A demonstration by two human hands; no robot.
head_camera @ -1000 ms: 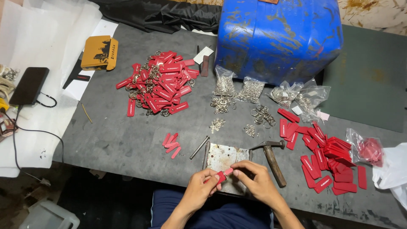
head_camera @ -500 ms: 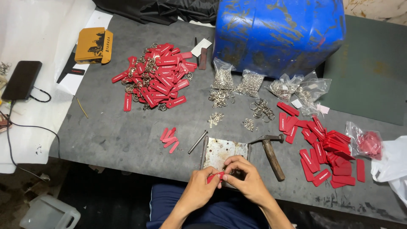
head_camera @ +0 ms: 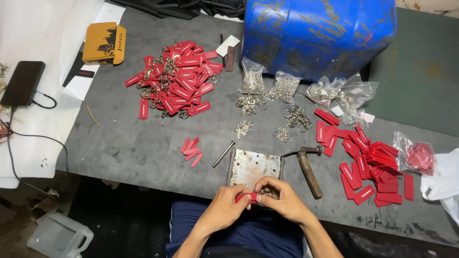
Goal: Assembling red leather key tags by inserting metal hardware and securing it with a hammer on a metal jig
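Though half-hidden, seemingly flat red tag (head_camera: 246, 197)

Grey worktable (head_camera: 119, 148) under even light; the dark floor (head_camera: 119, 224) below looks perhaps concrete

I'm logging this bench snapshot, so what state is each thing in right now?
left hand: closed on a red tag
right hand: pinching the same tag's other end
metal plate: flat at the table edge
hammer: lying unused, head against the plate
metal rod: lying loose
ring bags: open, rings spilled out
left red pile: tags with rings attached
right red pile: plain tags, no rings visible
phone: screen dark
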